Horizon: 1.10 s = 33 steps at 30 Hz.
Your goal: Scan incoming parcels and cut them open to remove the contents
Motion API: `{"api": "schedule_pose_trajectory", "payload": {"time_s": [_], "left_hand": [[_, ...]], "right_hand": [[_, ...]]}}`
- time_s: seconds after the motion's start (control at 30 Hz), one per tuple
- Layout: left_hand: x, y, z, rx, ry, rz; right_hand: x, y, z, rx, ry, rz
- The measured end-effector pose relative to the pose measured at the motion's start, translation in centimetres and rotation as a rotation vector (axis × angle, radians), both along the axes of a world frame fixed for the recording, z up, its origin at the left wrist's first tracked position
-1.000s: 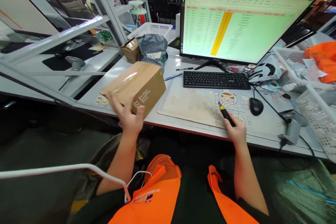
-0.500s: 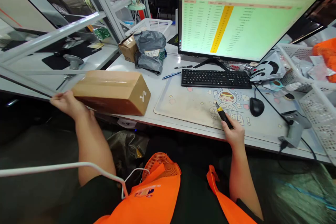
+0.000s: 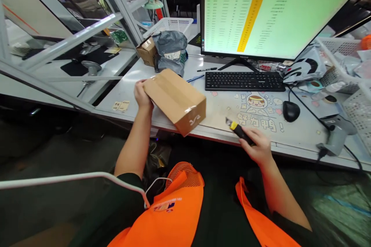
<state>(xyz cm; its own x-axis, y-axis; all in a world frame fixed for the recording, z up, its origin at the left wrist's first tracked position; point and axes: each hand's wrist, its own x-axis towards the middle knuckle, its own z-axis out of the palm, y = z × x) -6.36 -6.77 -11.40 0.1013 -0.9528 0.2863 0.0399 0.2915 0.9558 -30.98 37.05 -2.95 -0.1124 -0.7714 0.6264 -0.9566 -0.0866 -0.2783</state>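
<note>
A taped brown cardboard box (image 3: 175, 99) lies slanted at the desk's front edge, one end poking past the edge toward me. My left hand (image 3: 142, 94) grips its far left end, fingers closed on it. My right hand (image 3: 255, 147) is closed around a black and yellow utility knife (image 3: 238, 130), whose tip points toward the box, a short gap away. Both sit at the near edge of a printed desk mat (image 3: 232, 110).
Behind are a black keyboard (image 3: 244, 81), a large monitor (image 3: 275, 11), a mouse (image 3: 290, 110) and a barcode scanner (image 3: 336, 136). A grey mailer bag (image 3: 170, 52) and small box (image 3: 146, 50) sit at back left. White baskets (image 3: 353, 100) stand at right.
The box has swung round and moved right, from the desk's left edge to in front of me. My right hand with the knife has shifted left toward it.
</note>
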Motion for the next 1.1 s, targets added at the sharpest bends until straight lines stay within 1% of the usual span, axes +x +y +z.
{"api": "schedule_pose_trajectory", "payload": {"time_s": [0.03, 0.07, 0.13, 0.17, 0.23, 0.27, 0.3, 0.33, 0.4, 0.5, 0.63, 0.7, 0.73, 0.8, 0.87, 0.9, 0.97, 1.03, 1.07, 1.1], "left_hand": [[-0.8, 2.1, 0.4, -0.043, -0.014, 0.014], [-1.4, 4.4, 0.9, -0.120, -0.031, 0.054], [-2.0, 9.3, 2.0, -0.375, -0.167, 0.076], [-2.0, 11.8, 2.5, -0.525, -0.231, 0.033], [-1.8, 16.0, 3.3, -0.773, -0.316, -0.129], [-1.7, 17.7, 3.6, -0.840, -0.352, -0.180], [-1.7, 19.0, 3.9, -0.873, -0.379, -0.210], [-1.8, 20.0, 4.2, -0.873, -0.402, -0.212], [-2.0, 21.0, 4.8, -0.827, -0.425, -0.178], [-2.3, 21.2, 5.6, -0.801, -0.428, -0.151], [-2.2, 20.7, 5.9, -0.855, -0.447, -0.132], [-2.2, 20.7, 5.8, -0.869, -0.446, -0.123], [-2.3, 20.8, 5.8, -0.873, -0.445, -0.119], [-2.3, 21.3, 5.8, -0.874, -0.449, -0.118], [-2.0, 21.5, 5.9, -0.865, -0.461, -0.127], [-1.7, 21.3, 6.0, -0.864, -0.475, -0.159], [-0.6, 19.6, 5.8, -0.861, -0.506, -0.276], [0.8, 16.2, 5.3, -0.813, -0.538, -0.346], [1.5, 14.2, 4.9, -0.757, -0.545, -0.328], [2.1, 12.1, 4.4, -0.681, -0.551, -0.276]], "right_hand": [[1.4, -0.3, 0.9, 0.032, -0.004, 0.065], [2.6, -0.7, 1.8, 0.071, -0.001, 0.120], [4.4, -1.6, 3.1, 0.142, 0.018, 0.177], [4.9, -2.0, 3.6, 0.171, 0.033, 0.183], [4.8, -2.7, 4.1, 0.209, 0.061, 0.180], [4.5, -3.0, 4.2, 0.219, 0.072, 0.178], [4.0, -3.2, 4.3, 0.225, 0.081, 0.177], [3.4, -3.4, 4.3, 0.227, 0.090, 0.179], [2.3, -3.7, 4.3, 0.216, 0.103, 0.174], [1.2, -4.2, 4.3, 0.167, 0.115, 0.156], [0.1, -5.3, 4.3, 0.173, 0.140, 0.189], [-1.3, -6.1, 4.4, 0.192, 0.156, 0.199], [-2.4, -6.4, 4.6, 0.186, 0.161, 0.180], [-5.0, -6.7, 4.9, 0.160, 0.153, 0.091], [-7.6, -6.3, 5.1, 0.115, 0.131, -0.062], [-8.6, -5.7, 5.2, 0.096, 0.115, -0.126], [-9.7, -4.3, 5.0, 0.059, 0.070, -0.194], [-9.4, -2.6, 4.8, 0.038, 0.010, -0.200], [-8.8, -1.9, 4.8, 0.041, -0.016, -0.194], [-7.9, -1.3, 5.0, 0.053, -0.032, -0.189]]}}
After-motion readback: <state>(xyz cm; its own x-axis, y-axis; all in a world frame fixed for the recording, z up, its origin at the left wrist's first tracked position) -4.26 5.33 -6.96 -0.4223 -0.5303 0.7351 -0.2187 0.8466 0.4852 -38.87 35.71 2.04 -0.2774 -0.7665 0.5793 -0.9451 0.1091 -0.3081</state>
